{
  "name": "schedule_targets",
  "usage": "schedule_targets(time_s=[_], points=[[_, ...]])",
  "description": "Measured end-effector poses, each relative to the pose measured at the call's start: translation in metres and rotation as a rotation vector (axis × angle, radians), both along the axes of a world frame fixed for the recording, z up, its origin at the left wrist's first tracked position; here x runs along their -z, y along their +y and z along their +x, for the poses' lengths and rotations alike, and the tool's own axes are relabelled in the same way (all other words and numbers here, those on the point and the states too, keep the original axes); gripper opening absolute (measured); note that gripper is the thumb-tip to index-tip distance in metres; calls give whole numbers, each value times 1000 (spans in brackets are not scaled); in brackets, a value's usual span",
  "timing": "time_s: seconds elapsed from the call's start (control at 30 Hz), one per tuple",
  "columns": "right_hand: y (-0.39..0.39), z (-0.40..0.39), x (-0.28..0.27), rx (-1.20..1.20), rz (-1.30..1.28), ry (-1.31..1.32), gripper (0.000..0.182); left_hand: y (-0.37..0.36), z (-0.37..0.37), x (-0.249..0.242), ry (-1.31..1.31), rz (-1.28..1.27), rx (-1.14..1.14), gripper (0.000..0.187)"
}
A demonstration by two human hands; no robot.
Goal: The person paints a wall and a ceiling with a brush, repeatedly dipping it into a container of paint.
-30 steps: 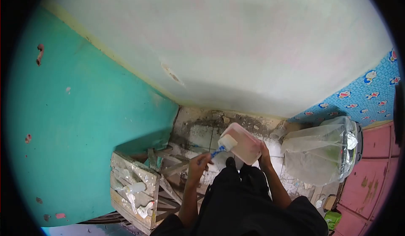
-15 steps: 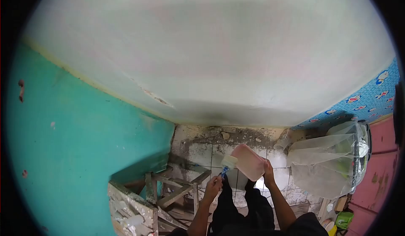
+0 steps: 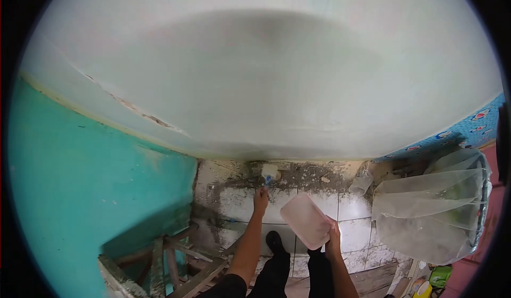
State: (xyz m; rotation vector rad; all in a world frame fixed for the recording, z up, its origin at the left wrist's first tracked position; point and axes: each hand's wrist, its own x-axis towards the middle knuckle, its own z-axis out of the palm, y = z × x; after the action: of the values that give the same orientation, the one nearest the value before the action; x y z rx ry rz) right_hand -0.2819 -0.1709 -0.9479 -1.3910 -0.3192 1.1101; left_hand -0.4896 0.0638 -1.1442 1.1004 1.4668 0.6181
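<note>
My left hand is closed around the blue handle of a paintbrush. The brush's wide, whitish head points forward, close to the foot of the pale wall. On the other side, my right hand grips a pink rectangular plastic tub by its near right edge. The tub hangs above the tiled floor, in front of my legs; what is inside cannot be made out clearly.
A turquoise wall runs along the left, with a wooden stool-like frame below it. Plastic sheeting covers something bulky at right. Debris lies on the tiles along the wall.
My left hand has stretched forward with the paintbrush, away from the tub and towards the wall's base. The tub stays in my right hand. The view has shifted.
</note>
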Motion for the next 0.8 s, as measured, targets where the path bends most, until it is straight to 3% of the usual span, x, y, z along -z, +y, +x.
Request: schedule_targets(time_s=[0.2, 0.37, 0.57, 0.8], points=[[1, -18, 55, -11, -27, 98, 67, 74, 24, 123, 8, 183, 22, 42], [-9, -22, 95, -21, -35, 117, 72, 78, 44, 198, 163, 248, -45, 49], [-25, -26, 133, -6, -28, 98, 70, 69, 65, 249, 329, 80, -92, 49], [-44, -26, 126, -94, -98, 65, 66, 87, 73, 251, 532, -184, -58, 43]])
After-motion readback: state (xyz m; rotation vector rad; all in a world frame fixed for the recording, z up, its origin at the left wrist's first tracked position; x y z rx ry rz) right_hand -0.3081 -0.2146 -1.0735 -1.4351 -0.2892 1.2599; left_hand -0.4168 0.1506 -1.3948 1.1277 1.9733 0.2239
